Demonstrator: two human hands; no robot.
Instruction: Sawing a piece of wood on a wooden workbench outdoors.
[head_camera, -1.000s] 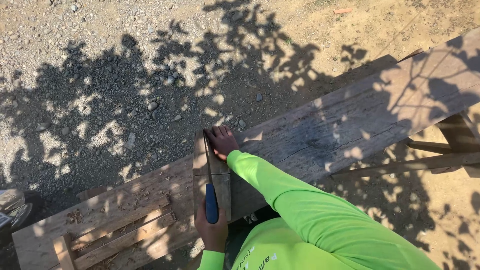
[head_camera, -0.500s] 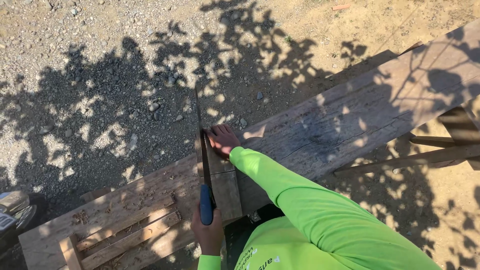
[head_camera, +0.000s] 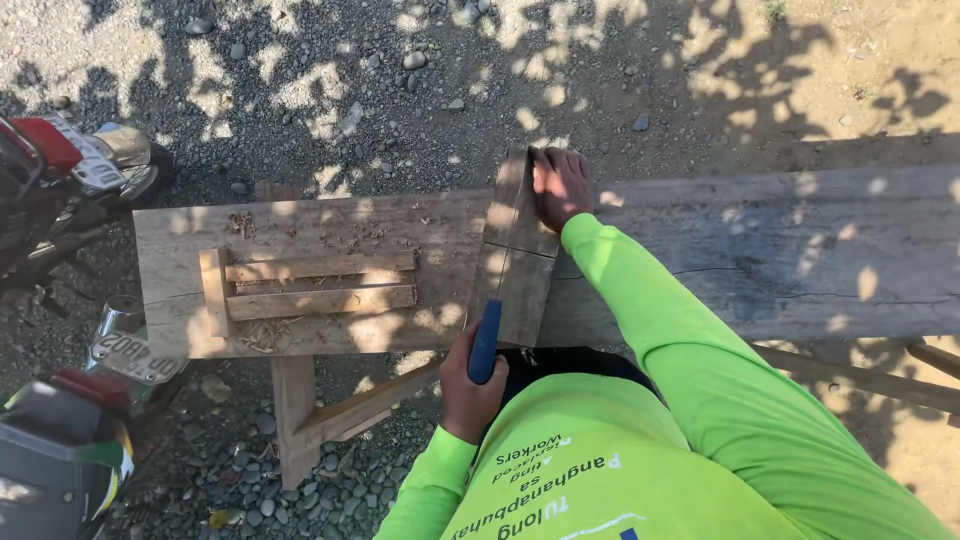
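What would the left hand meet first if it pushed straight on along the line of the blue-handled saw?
Probably the short board lying across the workbench: the left hand grips the saw handle pointing straight at its near end. The right hand rests at the far end. Depth is unclear.

The saw (head_camera: 497, 300) blade is seen only edge-on, so its teeth cannot be told. The table (head_camera: 760, 260) is cut off at the right edge. The motorcycle (head_camera: 50, 180) is cut at the left.
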